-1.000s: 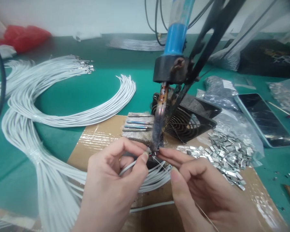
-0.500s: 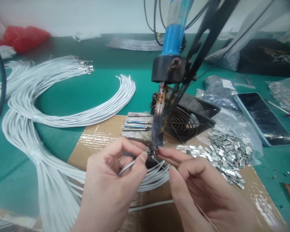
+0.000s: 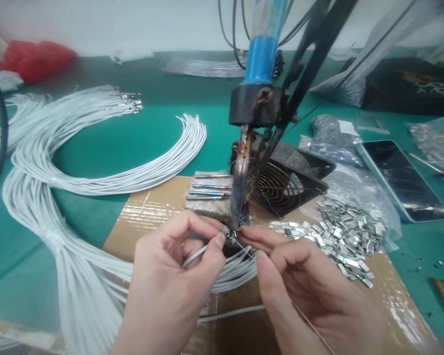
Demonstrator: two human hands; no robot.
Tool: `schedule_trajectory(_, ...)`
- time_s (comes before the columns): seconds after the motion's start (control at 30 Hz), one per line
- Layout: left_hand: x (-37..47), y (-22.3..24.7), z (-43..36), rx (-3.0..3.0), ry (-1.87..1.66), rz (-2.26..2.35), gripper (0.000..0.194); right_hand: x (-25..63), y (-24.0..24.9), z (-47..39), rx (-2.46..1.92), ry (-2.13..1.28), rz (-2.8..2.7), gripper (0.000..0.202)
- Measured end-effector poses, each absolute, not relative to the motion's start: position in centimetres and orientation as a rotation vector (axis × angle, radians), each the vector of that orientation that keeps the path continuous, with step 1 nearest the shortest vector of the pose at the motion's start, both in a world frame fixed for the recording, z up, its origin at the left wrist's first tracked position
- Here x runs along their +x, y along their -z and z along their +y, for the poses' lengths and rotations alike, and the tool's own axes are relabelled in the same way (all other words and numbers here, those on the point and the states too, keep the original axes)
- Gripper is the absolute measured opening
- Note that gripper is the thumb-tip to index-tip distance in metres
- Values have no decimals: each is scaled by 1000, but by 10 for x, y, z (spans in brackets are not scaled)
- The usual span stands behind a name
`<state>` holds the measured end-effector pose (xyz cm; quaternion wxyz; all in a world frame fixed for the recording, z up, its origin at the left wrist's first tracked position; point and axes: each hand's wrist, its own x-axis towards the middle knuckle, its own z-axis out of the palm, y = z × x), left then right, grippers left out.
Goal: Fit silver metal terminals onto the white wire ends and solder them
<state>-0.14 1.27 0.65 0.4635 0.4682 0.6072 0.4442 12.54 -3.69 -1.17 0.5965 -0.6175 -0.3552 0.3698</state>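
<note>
Near the centre of the frame, the left hand (image 3: 177, 281) is pinching a white cable (image 3: 195, 257) between thumb and forefinger, its end lying by a small metal part (image 3: 234, 234) under the soldering iron (image 3: 240, 185). At lower right, the right hand (image 3: 314, 286) is holding a thin wire (image 3: 243, 248) at its thumb; whether its forefinger is pressing the metal part, I cannot tell. With fingertips sitting so near the hot end, a slip could be risking a burn, while an unsteady pinch could be leaving the cable end crooked
</note>
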Motion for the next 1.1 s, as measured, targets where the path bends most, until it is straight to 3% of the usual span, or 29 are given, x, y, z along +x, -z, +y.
schedule_trajectory(1.1,4,-15,9,1070,-1111,1579,14,139,11,-33,-1399,-838,-947,25)
